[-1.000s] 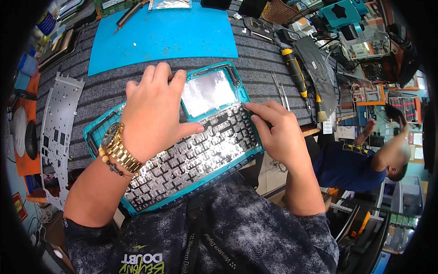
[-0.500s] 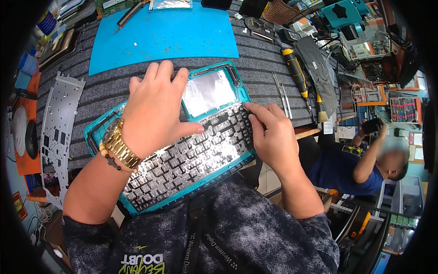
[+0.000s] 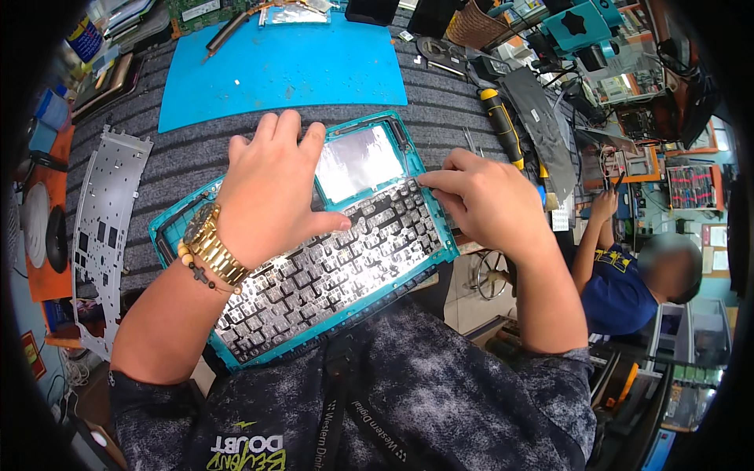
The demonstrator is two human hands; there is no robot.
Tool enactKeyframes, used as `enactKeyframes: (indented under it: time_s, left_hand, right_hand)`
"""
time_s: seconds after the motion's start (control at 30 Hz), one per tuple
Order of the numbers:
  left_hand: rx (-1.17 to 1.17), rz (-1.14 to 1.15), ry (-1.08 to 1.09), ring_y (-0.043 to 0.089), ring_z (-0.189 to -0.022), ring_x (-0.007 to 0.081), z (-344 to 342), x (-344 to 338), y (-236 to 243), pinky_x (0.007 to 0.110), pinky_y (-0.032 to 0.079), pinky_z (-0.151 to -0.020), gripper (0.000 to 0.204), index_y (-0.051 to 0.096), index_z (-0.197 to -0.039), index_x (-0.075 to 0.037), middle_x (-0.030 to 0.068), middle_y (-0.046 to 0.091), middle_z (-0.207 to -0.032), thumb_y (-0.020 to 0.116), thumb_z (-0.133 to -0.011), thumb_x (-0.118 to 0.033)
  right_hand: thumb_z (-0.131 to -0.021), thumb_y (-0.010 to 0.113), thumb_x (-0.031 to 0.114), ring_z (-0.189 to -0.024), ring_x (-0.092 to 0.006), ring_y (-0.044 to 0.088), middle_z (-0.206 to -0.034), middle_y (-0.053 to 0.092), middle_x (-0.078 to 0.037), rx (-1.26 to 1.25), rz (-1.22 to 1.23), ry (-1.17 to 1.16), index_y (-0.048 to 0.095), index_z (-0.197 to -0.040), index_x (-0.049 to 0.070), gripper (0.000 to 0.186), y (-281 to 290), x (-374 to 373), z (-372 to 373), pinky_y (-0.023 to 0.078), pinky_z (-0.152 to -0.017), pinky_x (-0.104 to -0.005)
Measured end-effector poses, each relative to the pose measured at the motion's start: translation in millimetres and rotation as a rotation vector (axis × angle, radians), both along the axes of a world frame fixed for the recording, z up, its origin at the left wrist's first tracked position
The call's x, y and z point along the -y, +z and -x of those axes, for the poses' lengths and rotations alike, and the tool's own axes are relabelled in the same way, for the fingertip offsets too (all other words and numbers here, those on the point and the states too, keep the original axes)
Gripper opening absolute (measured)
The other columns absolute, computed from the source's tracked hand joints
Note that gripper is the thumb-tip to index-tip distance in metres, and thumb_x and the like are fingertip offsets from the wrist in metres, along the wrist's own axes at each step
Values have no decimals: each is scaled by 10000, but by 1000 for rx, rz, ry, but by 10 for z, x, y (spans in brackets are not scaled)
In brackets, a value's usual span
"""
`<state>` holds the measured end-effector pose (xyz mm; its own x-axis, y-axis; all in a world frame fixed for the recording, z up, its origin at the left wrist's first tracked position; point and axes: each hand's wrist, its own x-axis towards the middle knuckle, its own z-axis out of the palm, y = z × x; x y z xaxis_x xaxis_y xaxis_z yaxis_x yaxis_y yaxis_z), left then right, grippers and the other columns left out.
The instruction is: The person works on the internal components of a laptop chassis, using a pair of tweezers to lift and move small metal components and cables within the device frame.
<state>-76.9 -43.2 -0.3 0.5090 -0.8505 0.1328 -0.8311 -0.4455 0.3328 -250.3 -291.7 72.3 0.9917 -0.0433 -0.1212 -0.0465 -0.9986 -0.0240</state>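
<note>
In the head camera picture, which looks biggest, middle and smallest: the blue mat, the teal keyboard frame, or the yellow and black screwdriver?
Largest to smallest as they look:
1. Teal keyboard frame, though it is nearer the camera, so this is unsure
2. Blue mat, a close second
3. Yellow and black screwdriver, clearly smallest

ahead: blue mat (image 3: 283,74) lies flat, open to pass over
left: metal plate (image 3: 106,228) flat on table (image 3: 181,153)
right: screwdriver (image 3: 503,125) just beside the case (image 3: 408,149)
</note>
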Motion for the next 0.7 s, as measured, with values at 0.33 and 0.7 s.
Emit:
enactKeyframes:
  time_s: [0.33, 0.7]
  left_hand:
    - [-4, -24, 2, 586, -1317, 368, 12, -2, 8, 553, 498, -1034, 1134, 613, -1536, -13, 155, 612, -1341, 1067, -648, -553]
    - [69, 51, 15, 615, -1266, 327, 23, -7, -40, 528, 523, -960, 1013, 675, -1437, -16, 131, 638, -1282, 1048, -690, -590]
  right_hand:
    - [-893, 834, 100, -1013, -317, 731, -1043, 739, -47, -58, 108, 322, 904, -1140, 191, 272, 142, 288, -341, 581, -892, -472]
    - [-862, 763, 103, -1110, -251, 704, -1117, 719, -26, 6, 275, 380, 879, -1137, 193, 311, 134, 177, -218, 538, -991, -423]
